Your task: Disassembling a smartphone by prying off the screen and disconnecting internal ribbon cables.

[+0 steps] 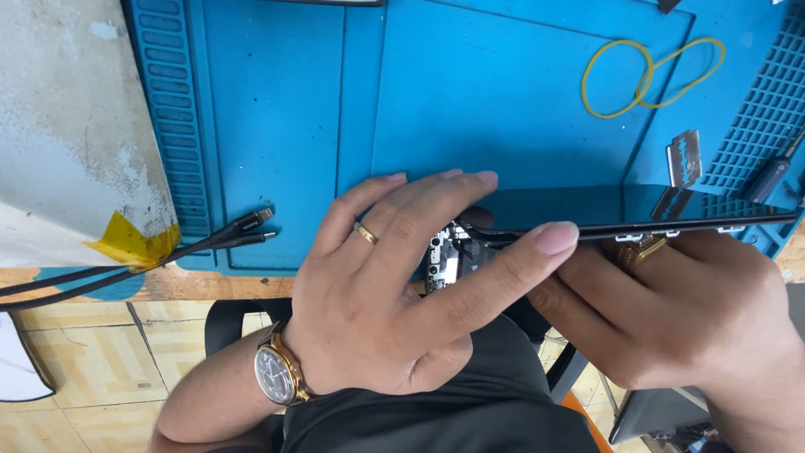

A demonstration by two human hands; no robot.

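From the head camera, the left hand [377, 285] spreads its fingers [436, 189] over the opened end of a dark phone [620, 222], thumb pressed along its near edge. The right hand [688, 310] grasps the phone from below, holding it edge-on just past the front edge of the blue mat [285, 109] on the table. Beyond it lie a razor blade [685, 158] and yellow rubber bands [646, 75]; two black cables [210, 239] lie well left, with bare mat between.
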